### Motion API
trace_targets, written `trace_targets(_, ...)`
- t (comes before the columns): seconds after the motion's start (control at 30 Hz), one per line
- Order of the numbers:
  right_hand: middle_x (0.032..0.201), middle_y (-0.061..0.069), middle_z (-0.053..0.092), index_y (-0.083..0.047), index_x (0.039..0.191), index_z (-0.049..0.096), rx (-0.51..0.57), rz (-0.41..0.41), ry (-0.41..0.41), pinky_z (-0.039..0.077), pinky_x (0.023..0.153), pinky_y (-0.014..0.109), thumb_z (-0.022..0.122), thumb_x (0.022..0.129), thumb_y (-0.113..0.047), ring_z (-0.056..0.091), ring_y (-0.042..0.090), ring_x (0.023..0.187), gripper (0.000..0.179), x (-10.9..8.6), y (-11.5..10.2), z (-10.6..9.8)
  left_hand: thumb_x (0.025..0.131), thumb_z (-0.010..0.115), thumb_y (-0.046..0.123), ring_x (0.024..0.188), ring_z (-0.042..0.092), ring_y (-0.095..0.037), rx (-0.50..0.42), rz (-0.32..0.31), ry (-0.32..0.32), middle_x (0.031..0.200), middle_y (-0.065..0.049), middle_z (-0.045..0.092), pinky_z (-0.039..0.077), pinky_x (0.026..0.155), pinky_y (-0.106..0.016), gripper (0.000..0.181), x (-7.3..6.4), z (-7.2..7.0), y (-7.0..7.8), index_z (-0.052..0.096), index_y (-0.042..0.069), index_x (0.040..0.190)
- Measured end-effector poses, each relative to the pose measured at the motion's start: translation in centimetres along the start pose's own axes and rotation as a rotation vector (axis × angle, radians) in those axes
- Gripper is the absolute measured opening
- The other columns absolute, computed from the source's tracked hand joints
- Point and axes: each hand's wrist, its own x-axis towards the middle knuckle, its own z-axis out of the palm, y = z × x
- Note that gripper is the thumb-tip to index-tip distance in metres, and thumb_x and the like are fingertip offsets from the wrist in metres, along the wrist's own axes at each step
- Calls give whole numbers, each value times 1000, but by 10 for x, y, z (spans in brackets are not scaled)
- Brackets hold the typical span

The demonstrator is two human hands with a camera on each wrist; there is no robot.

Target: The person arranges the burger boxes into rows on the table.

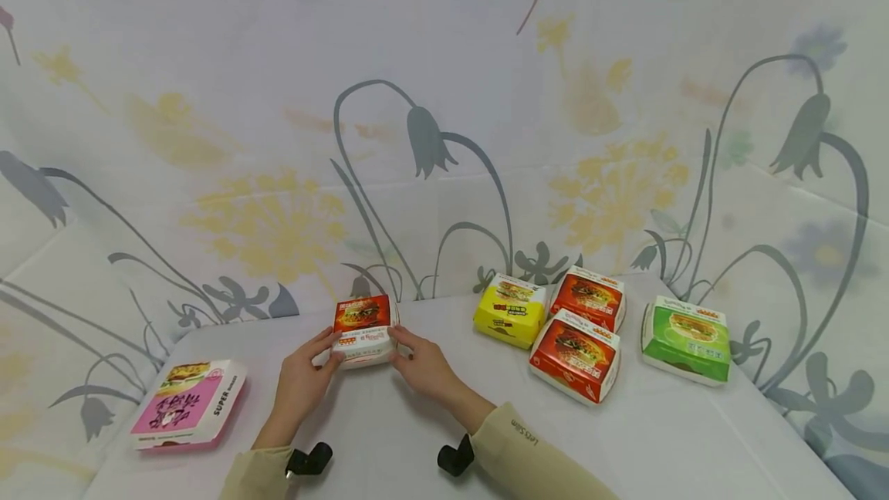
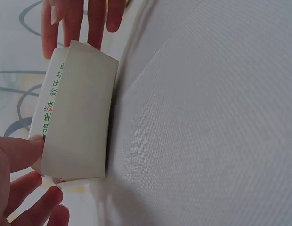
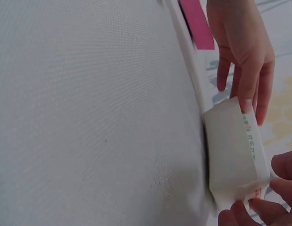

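Note:
A red-and-white burger box (image 1: 364, 330) stands near the back of the table, lid closed, with a hand at each side. My left hand (image 1: 303, 376) holds its left side, the thumb at the near corner and the fingers further back. On the opposite side my right hand (image 1: 425, 363) grips the box with thumb and fingertips. The plain white front of the burger box (image 2: 80, 113) faces the left wrist view, a line of green lettering along its upper edge. In the right wrist view the fingertips of my right hand (image 3: 266, 209) meet the box's near end.
A pink burger box (image 1: 177, 405) lies at the left of the table. To the right are a yellow burger box (image 1: 509, 309), a red one (image 1: 589, 299) behind another red one (image 1: 576, 356), and a green one (image 1: 687, 339). A flower-printed cloth (image 1: 444, 199) hangs behind.

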Motion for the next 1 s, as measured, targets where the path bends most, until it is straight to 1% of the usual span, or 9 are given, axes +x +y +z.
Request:
trace_targets(0.13, 152, 8, 44, -9, 144, 54, -1, -14, 5, 42, 106, 46, 60, 99, -14, 39, 26, 141, 45, 0, 1, -1, 94, 70, 13, 135, 46, -37, -20, -6, 0, 146, -12, 52, 53, 90, -50, 44, -1, 0, 0, 61, 4, 135)
trace_targets(0.27, 152, 7, 45, -10, 143, 54, -10, -9, 11, 42, 106, 46, 59, 100, -14, 40, 26, 141, 44, -1, 3, -3, 94, 70, 15, 131, 50, -36, -18, -6, 15, 145, -12, 53, 54, 89, -49, 42, -2, -2, -4, 63, 4, 134)
trace_targets(0.4, 151, 7, 46, -11, 143, 55, -10, -9, 12, 42, 106, 47, 59, 99, -14, 41, 27, 140, 44, -2, 3, -5, 94, 69, 15, 120, 59, -35, -4, 5, 26, 137, -14, 60, 55, 88, -49, 37, -5, -14, -7, 66, 4, 130)
trace_targets(0.5, 149, 8, 49, -12, 143, 56, -11, -13, 15, 43, 105, 47, 60, 99, -14, 44, 28, 138, 44, -3, 3, -8, 96, 66, 14, 113, 62, -34, 20, -8, 26, 126, -16, 66, 54, 88, -49, 32, -9, -29, -5, 68, 6, 127)
trace_targets(0.6, 147, 8, 51, -14, 142, 57, -14, -8, 20, 44, 104, 47, 60, 99, -14, 46, 28, 136, 43, -3, 3, -9, 97, 65, 15, 106, 64, -33, 59, -22, 36, 117, -16, 69, 55, 86, -49, 27, -14, -45, -3, 69, 6, 123)
trace_targets(0.7, 144, 9, 54, -14, 141, 58, -10, -9, 21, 45, 103, 48, 60, 99, -14, 48, 29, 135, 43, -2, 4, -9, 97, 65, 15, 101, 66, -32, 107, -5, 63, 113, -15, 70, 56, 82, -46, 24, -19, -63, -4, 71, 5, 118)
trace_targets(0.8, 145, 7, 54, -15, 141, 58, -9, 3, 13, 45, 104, 47, 60, 99, -16, 48, 28, 135, 42, -1, 4, -8, 96, 66, 16, 97, 67, -32, 161, 22, 104, 109, -15, 72, 56, 74, -39, 23, -24, -83, -8, 72, 5, 115)
trace_targets(0.93, 149, 4, 50, -15, 141, 58, -4, 23, -5, 43, 106, 46, 59, 100, -18, 43, 25, 139, 42, -1, 2, -6, 96, 66, 19, 91, 69, -34, 213, 27, 153, 103, -16, 73, 52, 67, -27, 24, -31, -111, -17, 73, 6, 114)
trace_targets(1.0, 150, 4, 48, -15, 142, 58, -4, 24, -14, 42, 106, 46, 60, 100, -19, 41, 25, 140, 42, -1, 1, -6, 95, 67, 20, 90, 69, -37, 224, 21, 163, 102, -19, 72, 52, 66, -29, 25, -34, -124, -23, 73, 5, 114)
